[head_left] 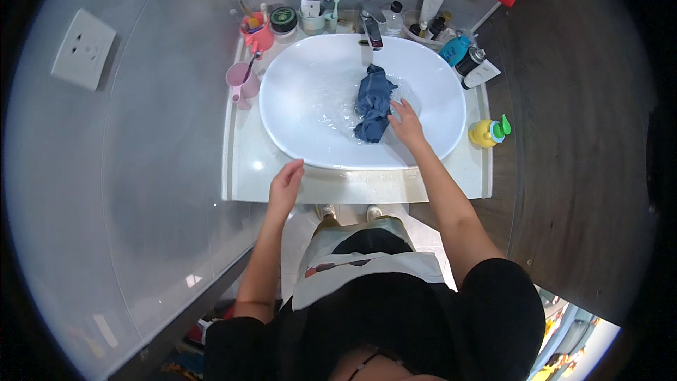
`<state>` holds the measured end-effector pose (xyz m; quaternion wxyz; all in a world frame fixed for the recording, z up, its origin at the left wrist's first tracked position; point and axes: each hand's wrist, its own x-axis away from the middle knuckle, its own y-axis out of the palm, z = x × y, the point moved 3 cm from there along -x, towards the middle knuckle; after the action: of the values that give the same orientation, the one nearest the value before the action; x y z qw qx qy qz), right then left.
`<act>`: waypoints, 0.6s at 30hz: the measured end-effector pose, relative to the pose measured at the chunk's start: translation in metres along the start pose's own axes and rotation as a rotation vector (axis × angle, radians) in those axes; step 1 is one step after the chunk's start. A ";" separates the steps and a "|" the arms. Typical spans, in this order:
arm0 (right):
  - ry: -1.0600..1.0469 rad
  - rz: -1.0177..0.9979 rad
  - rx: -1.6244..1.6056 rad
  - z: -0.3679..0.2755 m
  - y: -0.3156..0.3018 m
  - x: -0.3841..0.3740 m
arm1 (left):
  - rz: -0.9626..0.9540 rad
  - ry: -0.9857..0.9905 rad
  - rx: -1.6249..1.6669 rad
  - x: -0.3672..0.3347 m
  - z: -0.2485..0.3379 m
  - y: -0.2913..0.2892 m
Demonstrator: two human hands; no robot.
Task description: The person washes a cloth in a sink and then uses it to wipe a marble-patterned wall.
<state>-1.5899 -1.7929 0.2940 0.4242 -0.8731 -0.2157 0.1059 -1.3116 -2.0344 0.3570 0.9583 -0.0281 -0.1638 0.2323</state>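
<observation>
A wet, bunched dark blue cloth (374,102) lies in shallow water in the white oval basin (293,77), below the faucet (371,25). At the cloth's right edge is my right hand (407,125), its fingers spread and the fingertips touching or very close to the fabric; it does not grip it. My left hand (287,182) hovers by the front left rim of the basin, apart from the cloth. Its fingers are loosely bent, with nothing visible in them.
Left of the basin stand a pink cup (243,82) with a toothbrush and a coral holder (258,34). Several bottles and tubes, including a blue bottle (455,50), crowd the back right. A yellow pump bottle (486,132) is at the right edge of the counter (338,187).
</observation>
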 end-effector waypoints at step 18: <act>-0.340 -0.438 0.272 0.000 0.088 -0.062 | 0.014 -0.480 0.562 -0.176 -0.042 0.060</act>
<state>-1.6195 -1.8693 0.2250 0.5079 -0.7109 -0.4502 0.1843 -1.4720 -2.0600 0.2559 0.8612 0.2902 -0.3139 0.2748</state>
